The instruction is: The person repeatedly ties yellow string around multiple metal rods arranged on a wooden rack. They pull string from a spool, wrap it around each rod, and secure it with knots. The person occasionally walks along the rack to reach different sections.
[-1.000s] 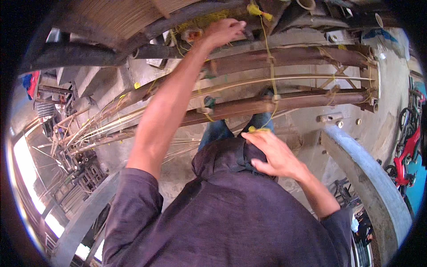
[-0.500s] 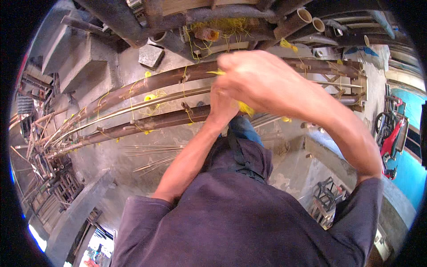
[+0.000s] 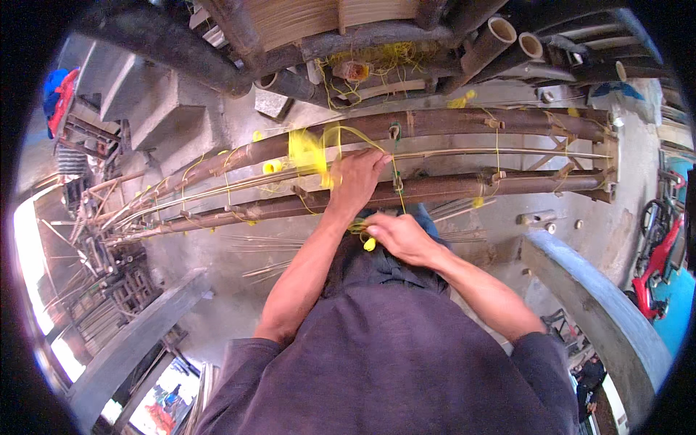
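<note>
Two long brown bamboo poles [image 3: 442, 122] run side by side across the view, with thin pale strips [image 3: 464, 151] lengthwise between them. My left hand [image 3: 359, 177] is over the gap between the poles, its fingers closed on a yellow string [image 3: 355, 130] that loops above it. Beside that hand, a yellow bundle [image 3: 308, 152] is smeared by motion. Nearer my body, my right hand [image 3: 402, 239] is closed on yellow string, with a small yellow bundle [image 3: 370, 244] under its thumb. A dark green cord [image 3: 396, 167] crosses from the far pole to the near one, right of my left hand.
Several small pegs and yellow ties sit along the poles. A yellow roll [image 3: 272, 167] lies left of my left hand. Beyond stand a bamboo rack [image 3: 377, 45] with tangled yellow string and concrete steps [image 3: 167, 116]. A red motorcycle [image 3: 660, 254] is at the right.
My hands were together over the far pole and are now apart. The right hand has come down toward my body. The yellow string now loops above my left hand.
</note>
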Tool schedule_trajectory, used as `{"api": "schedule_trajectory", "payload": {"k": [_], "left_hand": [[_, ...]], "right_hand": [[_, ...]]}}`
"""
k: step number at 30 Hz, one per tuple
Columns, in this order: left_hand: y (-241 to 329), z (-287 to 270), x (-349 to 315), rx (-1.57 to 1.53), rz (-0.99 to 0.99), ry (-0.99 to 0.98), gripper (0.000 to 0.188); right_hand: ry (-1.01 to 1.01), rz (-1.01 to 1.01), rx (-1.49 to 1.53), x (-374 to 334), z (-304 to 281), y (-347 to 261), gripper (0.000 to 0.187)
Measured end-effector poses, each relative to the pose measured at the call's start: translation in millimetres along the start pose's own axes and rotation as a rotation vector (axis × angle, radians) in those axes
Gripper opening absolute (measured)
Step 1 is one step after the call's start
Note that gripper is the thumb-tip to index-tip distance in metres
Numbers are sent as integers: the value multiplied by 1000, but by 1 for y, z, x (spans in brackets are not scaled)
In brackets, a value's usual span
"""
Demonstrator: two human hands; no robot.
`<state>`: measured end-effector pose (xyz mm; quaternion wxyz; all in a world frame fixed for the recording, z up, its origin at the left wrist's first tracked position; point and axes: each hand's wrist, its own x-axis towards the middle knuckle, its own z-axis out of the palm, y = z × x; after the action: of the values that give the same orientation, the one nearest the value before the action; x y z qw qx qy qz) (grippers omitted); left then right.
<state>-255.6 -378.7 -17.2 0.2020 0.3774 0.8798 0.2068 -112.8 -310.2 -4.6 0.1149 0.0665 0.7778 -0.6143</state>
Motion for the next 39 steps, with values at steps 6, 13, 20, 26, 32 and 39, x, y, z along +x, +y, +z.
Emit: {"api": "schedule_trajectory", "payload": {"k": [6,13,20,26,32,39], "left_hand": [[33,-52,75,-707,160,-161,37],[-54,29,180,-816,-197,-524,38],[-159,-108,111,-79,160,-88,43],[-168,-130,6,-327,260,-135,32],[-163,-104,-43,-191,239,-83,24],[-158,-60,-53,-149,319,328,16]], "right_hand": [[-115,-47,-354,8,46,29,28],[-65,-81,-792,5,37,46,36],[352,42,-170,5,116,-12,29],[158,413,-214,52,173,42,23],[286,397,-858,12,137,-87,16],[-374,-193,-1148,215,55,-213,17]]}}
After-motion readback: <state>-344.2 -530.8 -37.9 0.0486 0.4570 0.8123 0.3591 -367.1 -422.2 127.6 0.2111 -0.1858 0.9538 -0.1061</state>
